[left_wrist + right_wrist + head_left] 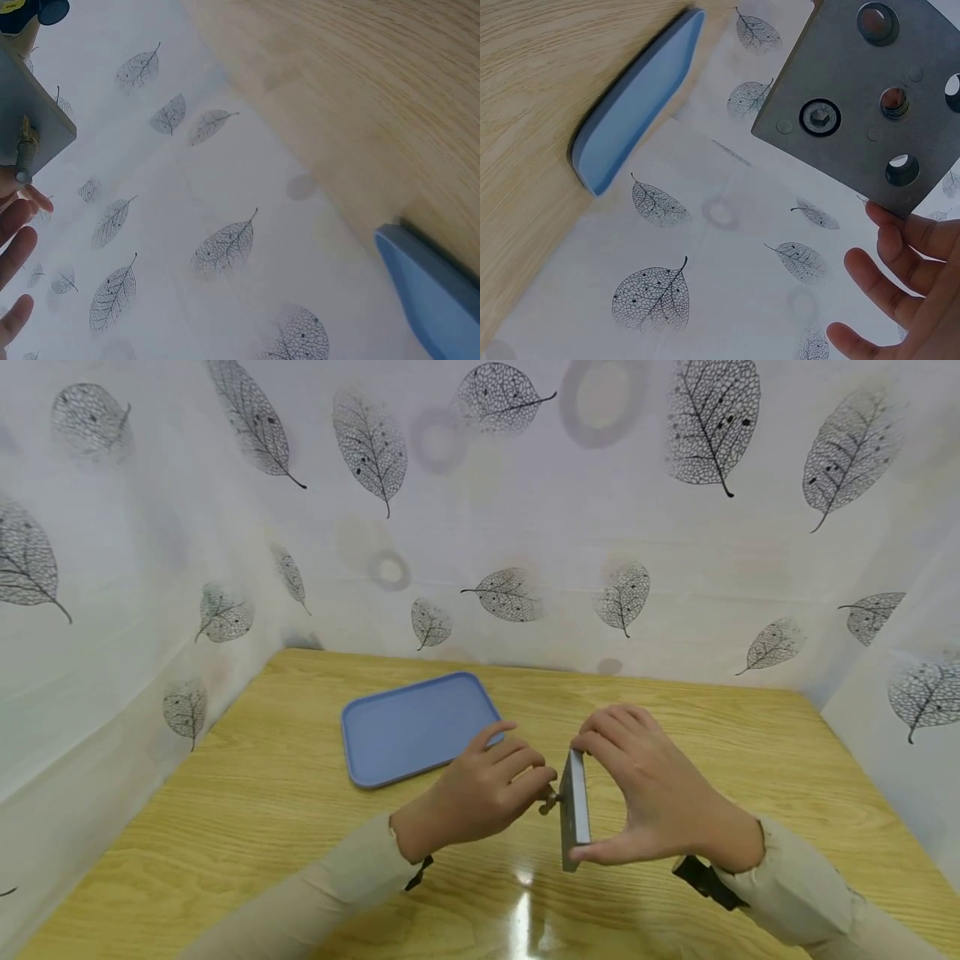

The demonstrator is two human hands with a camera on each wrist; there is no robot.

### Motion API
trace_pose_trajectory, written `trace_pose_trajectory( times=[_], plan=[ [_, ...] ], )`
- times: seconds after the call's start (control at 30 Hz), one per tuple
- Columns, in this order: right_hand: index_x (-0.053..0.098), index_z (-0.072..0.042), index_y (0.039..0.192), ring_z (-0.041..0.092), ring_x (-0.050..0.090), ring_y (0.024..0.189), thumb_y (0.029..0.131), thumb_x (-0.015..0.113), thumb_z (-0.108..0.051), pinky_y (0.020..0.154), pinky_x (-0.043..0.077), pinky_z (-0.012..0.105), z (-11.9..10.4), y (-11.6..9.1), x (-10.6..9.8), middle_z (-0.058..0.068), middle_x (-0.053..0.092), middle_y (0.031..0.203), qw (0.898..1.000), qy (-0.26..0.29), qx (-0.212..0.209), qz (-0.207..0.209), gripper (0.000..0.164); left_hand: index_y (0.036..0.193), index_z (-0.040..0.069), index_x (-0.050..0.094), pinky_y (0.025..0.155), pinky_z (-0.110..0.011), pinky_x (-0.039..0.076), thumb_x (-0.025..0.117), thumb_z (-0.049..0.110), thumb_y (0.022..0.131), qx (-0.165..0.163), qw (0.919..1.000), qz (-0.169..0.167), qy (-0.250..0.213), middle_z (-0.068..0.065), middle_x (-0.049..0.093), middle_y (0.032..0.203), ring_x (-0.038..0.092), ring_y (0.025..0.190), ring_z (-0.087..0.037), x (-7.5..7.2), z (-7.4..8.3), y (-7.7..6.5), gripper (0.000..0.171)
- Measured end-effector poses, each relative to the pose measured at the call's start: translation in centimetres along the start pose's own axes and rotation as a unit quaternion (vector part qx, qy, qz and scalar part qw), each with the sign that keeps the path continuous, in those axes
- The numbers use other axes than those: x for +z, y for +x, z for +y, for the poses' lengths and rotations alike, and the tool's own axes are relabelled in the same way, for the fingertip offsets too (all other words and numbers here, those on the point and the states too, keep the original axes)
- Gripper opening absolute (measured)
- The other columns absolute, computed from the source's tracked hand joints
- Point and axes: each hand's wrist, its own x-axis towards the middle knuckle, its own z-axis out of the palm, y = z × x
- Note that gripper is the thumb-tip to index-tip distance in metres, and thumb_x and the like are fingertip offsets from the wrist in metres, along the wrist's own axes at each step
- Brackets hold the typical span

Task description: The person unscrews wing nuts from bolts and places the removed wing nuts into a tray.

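A grey metal plate (576,810) with several round holes stands on edge above the table. My right hand (648,785) grips it by opposite edges, thumb at the bottom and fingers at the top. In the right wrist view a socket-head screw (820,118) sits in one hole of the plate. On its other side a threaded bolt (25,161) sticks out, carrying a brass-coloured wing nut (28,135). My left hand (487,785) has its thumb and index finger at this wing nut, pinching it; its other fingers are spread loosely.
Behind my left hand a blue tray (416,731) lies on the wood-grain table (262,827). A white curtain (480,527) printed with leaves encloses the table at the back and sides.
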Motion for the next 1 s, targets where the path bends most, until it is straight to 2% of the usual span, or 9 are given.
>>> trace_pose_trajectory(
  times=[0.17,0.43,0.63,0.8,1.0],
  plan=[
    [0.059,-0.011,0.100,0.019,0.048,0.098,0.061,0.062,-0.079,0.092,0.036,0.042,0.01,-0.03,-0.01,0.000,0.054,0.099,1.000,-0.001,0.000,0.001,0.078,0.085,0.018,0.064,0.095,-0.038,0.047,0.068,0.029,0.085,0.003,1.0000,0.000,-0.007,0.006,0.065,0.082,0.061,0.080,-0.009,-0.02,-0.01,0.00,0.012],
    [0.058,-0.012,0.100,0.018,0.047,0.097,0.060,0.064,-0.078,0.091,0.036,0.042,-0.01,-0.02,-0.02,0.000,0.053,0.099,1.000,-0.003,-0.002,0.002,0.077,0.088,0.019,0.065,0.096,-0.040,0.046,0.064,0.045,0.084,0.014,0.9979,-0.042,-0.047,0.006,0.065,0.087,0.061,0.085,-0.010,-0.07,0.01,-0.30,0.026],
    [0.059,-0.012,0.100,0.018,0.047,0.097,0.060,0.064,-0.078,0.091,0.036,0.042,-0.03,-0.01,-0.03,0.000,0.054,0.099,1.000,-0.003,-0.002,0.001,0.078,0.091,0.019,0.066,0.096,-0.038,0.046,0.063,0.049,0.084,0.012,0.9970,-0.063,-0.043,0.006,0.065,0.088,0.060,0.087,-0.010,-0.02,0.05,-0.43,0.031],
    [0.059,-0.011,0.100,0.018,0.047,0.097,0.060,0.064,-0.078,0.090,0.036,0.042,-0.03,0.02,-0.04,0.000,0.054,0.099,1.000,-0.005,-0.003,0.004,0.078,0.094,0.020,0.066,0.096,-0.036,0.046,0.065,0.044,0.084,0.003,0.9963,-0.078,-0.036,0.008,0.066,0.088,0.061,0.086,-0.009,-0.14,0.19,-0.35,0.026],
    [0.059,-0.011,0.100,0.018,0.047,0.097,0.059,0.064,-0.078,0.090,0.036,0.042,-0.05,0.09,-0.07,0.000,0.054,0.099,1.000,-0.004,-0.002,0.004,0.079,0.093,0.020,0.066,0.096,-0.036,0.046,0.065,0.037,0.086,-0.018,0.9963,-0.077,-0.035,0.008,0.066,0.087,0.062,0.085,-0.009,-0.27,0.18,-0.27,0.019]
  ],
)
